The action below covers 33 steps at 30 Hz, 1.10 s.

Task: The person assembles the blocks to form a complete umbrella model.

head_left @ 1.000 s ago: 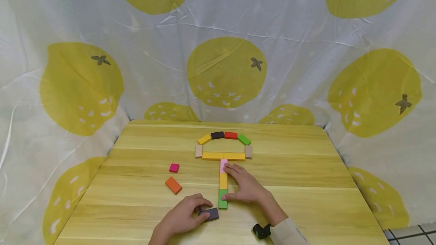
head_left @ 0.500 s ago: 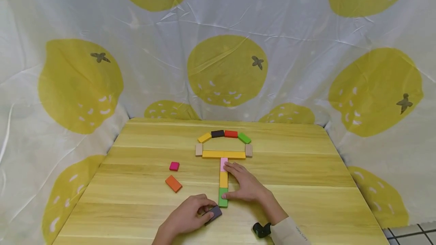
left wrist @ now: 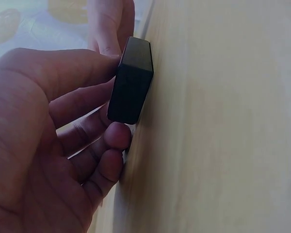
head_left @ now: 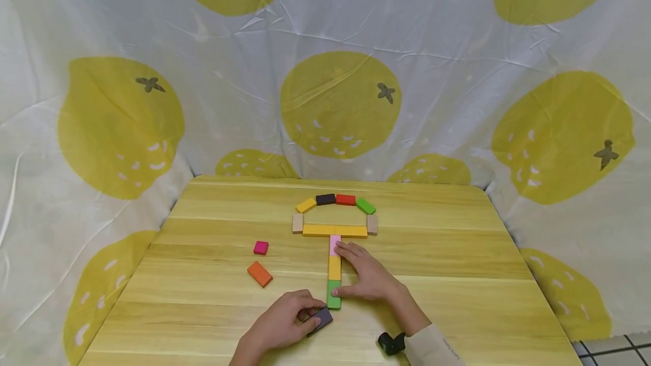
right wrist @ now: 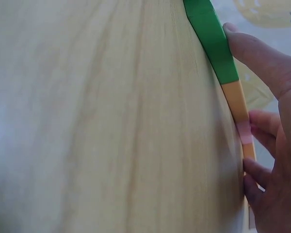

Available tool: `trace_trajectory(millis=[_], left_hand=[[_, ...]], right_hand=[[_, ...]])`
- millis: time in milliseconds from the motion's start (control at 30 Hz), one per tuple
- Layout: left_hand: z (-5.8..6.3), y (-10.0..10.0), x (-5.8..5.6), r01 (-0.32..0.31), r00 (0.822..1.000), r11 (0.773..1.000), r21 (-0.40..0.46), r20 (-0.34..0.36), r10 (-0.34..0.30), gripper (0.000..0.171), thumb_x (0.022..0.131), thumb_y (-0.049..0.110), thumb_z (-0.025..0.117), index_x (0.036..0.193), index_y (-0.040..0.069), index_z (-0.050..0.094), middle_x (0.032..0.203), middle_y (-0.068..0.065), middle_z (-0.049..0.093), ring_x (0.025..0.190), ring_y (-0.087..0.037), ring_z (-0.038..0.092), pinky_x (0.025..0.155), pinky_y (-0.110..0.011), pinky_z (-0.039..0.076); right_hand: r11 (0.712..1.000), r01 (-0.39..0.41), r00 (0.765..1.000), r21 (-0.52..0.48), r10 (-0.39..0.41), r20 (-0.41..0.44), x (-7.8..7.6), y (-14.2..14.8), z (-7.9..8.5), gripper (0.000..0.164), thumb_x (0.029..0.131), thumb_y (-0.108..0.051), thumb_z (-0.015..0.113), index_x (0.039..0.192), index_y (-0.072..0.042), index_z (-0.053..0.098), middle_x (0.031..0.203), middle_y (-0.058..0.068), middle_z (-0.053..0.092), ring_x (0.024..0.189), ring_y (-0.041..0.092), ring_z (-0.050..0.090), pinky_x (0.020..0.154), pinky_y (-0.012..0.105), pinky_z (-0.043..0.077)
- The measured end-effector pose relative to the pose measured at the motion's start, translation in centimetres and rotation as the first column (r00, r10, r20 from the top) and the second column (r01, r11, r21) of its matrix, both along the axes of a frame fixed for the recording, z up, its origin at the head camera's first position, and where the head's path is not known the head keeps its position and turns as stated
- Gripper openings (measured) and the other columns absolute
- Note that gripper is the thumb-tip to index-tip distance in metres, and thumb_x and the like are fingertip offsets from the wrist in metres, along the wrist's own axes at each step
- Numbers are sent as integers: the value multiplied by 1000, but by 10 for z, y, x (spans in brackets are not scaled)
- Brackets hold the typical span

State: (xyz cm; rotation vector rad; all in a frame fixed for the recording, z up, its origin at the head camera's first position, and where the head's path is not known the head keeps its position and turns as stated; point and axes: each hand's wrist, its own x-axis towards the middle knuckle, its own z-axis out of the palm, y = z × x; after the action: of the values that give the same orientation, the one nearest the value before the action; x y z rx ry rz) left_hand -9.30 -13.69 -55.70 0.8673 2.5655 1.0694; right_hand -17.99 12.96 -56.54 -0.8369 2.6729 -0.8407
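While your right hand (head_left: 368, 280) lies flat, fingers straight against the pink (head_left: 334, 245), yellow (head_left: 333, 268) and green (head_left: 333, 294) blocks, likely to keep the stem straight, your left hand (head_left: 282, 323) pinches a dark block (head_left: 321, 318) just beside the green one's near end. All are smooth painted slabs on a grained wooden table (head_left: 458, 275).

No writing, label, brand, number or sign can be read anywhere here. The small coloured wooden blocks (head_left: 334, 231) laid out on the pale wooden table (head_left: 437, 253) have plain painted faces, and the white cloth backdrop with big yellow-green fruit prints (head_left: 339, 106) carries only pictures. A faint mark on the light sleeve cuff (head_left: 432, 349) is too small to make out.
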Motion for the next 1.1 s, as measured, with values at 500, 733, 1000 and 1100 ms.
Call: trace_trajectory(millis=[500,733,1000,1100], left_hand=[[-4,1,1,-9,1000,1000,6,12,9,29,98,30,70,123,16,76,92,18,62,82,5,56,73,-16,51],[-3,1,4,3,999,1000,-2,41,-3,31,99,31,69,125,14,75,94,18,62,80,6,55,71,-15,50],[3,-9,-2,-49,999,997,52,21,48,29,101,30,67,123,13,75,94,18,63,83,5,57,72,-18,53],[10,-20,-9,-198,977,979,46,-74,201,23,99,27,71,117,15,77,95,17,65,86,1,59,76,-23,55]], right_hand=[[1000,5,1000,-6,-5,0,0,0,1,103,79,-71,75,162,-24,35,170,-3,29,159,30,21,123,58,31],[1000,9,1000,-11,-9,17,4,0,-2,104,79,-72,75,162,-25,35,170,-4,29,159,30,21,123,59,31],[1000,5,1000,-13,-5,4,4,0,-4,105,79,-74,74,163,-25,34,170,-4,29,159,30,21,122,59,31],[1000,2,1000,-4,-2,-2,1,1,-3,106,79,-75,73,163,-26,33,170,-5,28,160,29,20,123,58,31]])
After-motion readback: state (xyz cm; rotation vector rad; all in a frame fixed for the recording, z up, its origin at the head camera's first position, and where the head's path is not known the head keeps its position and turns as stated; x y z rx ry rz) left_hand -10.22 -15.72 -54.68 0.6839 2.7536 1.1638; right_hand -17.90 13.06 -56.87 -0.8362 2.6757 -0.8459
